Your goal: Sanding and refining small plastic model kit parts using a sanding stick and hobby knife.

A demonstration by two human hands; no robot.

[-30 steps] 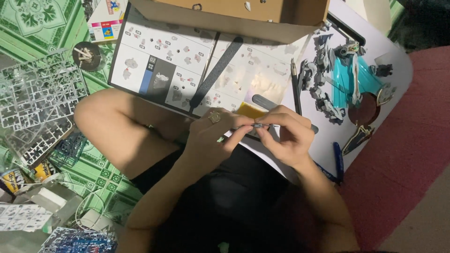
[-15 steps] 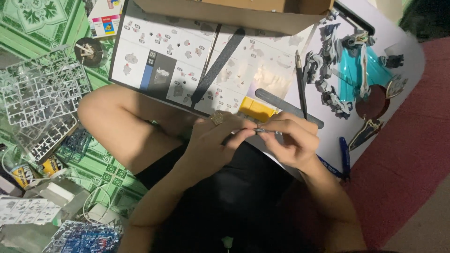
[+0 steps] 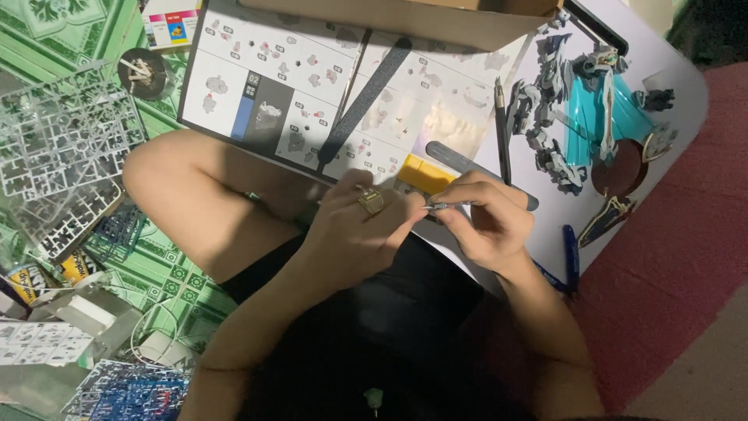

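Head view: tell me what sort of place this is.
Probably a home hobby spot on the floor for building plastic model kits: an open instruction booklet, clear parts frames, and a half-built figure surround both hands holding a small part.

Tiny grey part [image 3: 442, 206], details unclear.

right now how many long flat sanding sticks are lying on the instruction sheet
2. A dark sanding stick lies diagonally across the middle of the instruction sheet. A grey sanding stick lies just above the right hand, partly covered by it. Others may be hidden under the hands or box.
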